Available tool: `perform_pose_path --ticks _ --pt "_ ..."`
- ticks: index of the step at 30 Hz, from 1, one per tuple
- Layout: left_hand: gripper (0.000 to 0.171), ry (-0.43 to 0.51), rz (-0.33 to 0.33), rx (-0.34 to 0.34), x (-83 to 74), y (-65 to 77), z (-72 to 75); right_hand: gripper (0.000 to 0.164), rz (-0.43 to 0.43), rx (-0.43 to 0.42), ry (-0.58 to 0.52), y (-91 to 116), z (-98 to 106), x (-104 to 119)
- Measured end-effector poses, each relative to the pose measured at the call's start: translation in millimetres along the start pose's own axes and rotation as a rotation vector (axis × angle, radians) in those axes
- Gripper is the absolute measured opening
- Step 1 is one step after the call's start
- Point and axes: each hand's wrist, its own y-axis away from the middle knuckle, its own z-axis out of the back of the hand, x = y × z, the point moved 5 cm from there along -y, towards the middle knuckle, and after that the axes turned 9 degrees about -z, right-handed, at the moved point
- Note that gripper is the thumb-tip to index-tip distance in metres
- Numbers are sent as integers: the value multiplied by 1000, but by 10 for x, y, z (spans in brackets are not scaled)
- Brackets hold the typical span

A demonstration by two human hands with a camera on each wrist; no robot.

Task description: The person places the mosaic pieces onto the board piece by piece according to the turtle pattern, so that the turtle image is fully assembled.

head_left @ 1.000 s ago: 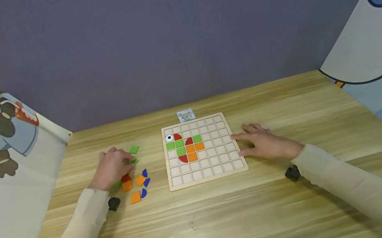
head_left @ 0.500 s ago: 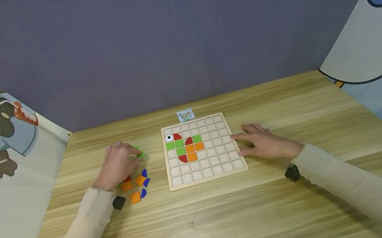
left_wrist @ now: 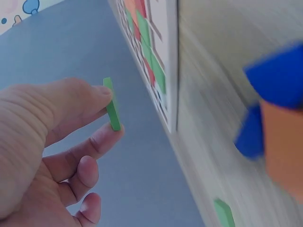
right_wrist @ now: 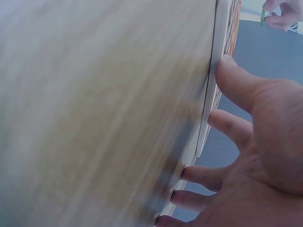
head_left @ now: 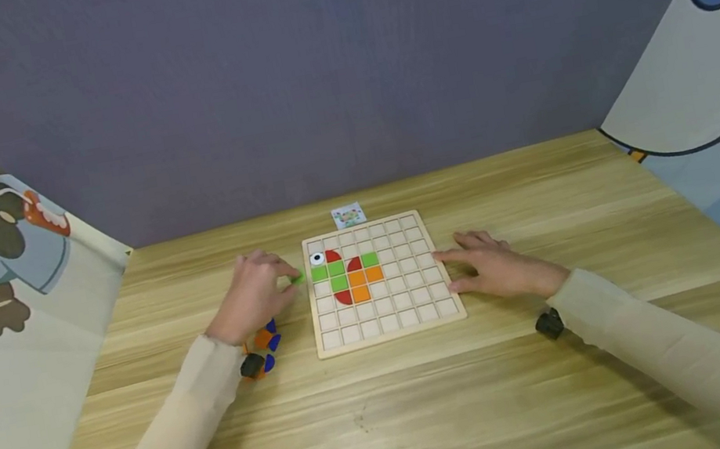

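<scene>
Between thumb and fingertip, my left hand (head_left: 257, 292) pinches a flat green tile (left_wrist: 112, 105), held up off the table just left of the wooden grid board (head_left: 409, 302). Set in the board's cells are a white eye tile (head_left: 316, 259), green squares, orange squares (head_left: 360, 293) and red quarter-round tiles (head_left: 343, 298). My right hand (head_left: 499, 265) rests at the board's right edge, thumb and index finger touching its rim while the other fingers are spread onto the table, as the right wrist view shows.
Loose orange and blue tiles (head_left: 269, 363) lie left of the board, partly hidden by my left wrist. A loose green tile (left_wrist: 224, 213) lies on the table in the left wrist view. Behind the board is a small picture card (head_left: 348, 215), with a dark wall (head_left: 335, 77) beyond.
My left hand has picked a green tile from the loose pile and carried it right, up to the board's left edge. The right hand stays in place.
</scene>
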Motion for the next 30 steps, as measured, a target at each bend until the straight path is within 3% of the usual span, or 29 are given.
perform_pose_path --ticks 13,20,30 --pt "15 29 -103 28 -394 -321 -220 61 -8 6 3 -4 1 4" --pt "11 -6 -189 58 -620 -465 -363 61 -6 6 1 0 4 9" --pt "13 27 -208 126 -765 -557 -549 62 1 -4 3 -5 6 -3"
